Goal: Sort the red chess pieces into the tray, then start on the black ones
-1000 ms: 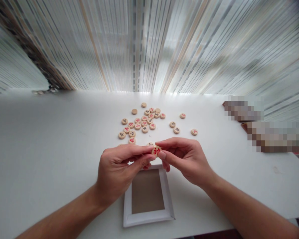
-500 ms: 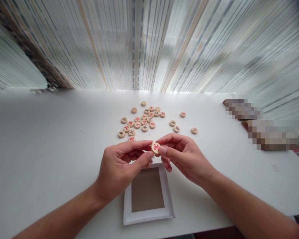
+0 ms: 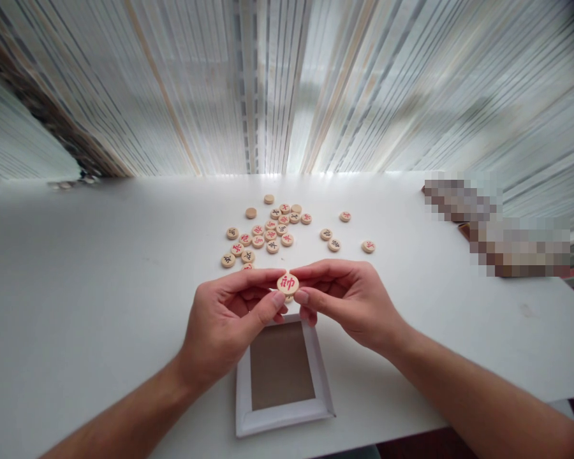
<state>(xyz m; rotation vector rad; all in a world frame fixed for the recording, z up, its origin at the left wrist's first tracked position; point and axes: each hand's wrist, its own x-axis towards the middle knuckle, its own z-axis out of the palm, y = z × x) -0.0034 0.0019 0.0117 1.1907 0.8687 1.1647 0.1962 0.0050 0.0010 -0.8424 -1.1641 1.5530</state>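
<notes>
A round wooden piece with a red character (image 3: pixel 287 283) is held up between my two hands, its marked face toward me. My left hand (image 3: pixel 234 315) pinches its left side with thumb and forefinger. On the right side, the thumb and forefinger of my right hand (image 3: pixel 349 296) grip it too. Below my hands lies a white frame (image 3: pixel 287 417) with a brown inner panel, its top edge partly covered by my fingers. Part of another piece (image 3: pixel 289 299) shows just under the held one.
Several wooden pieces (image 3: pixel 270 234) with red or black characters lie loosely beyond my hands on the white table (image 3: pixel 124 287). Two blurred-out objects (image 3: pixel 516 245) rest at the right. Striped curtains (image 3: pixel 268 89) hang behind the table.
The held piece has turned to face me more squarely and sits slightly further left in view. My right hand has shifted left with it. The whole view has moved slightly.
</notes>
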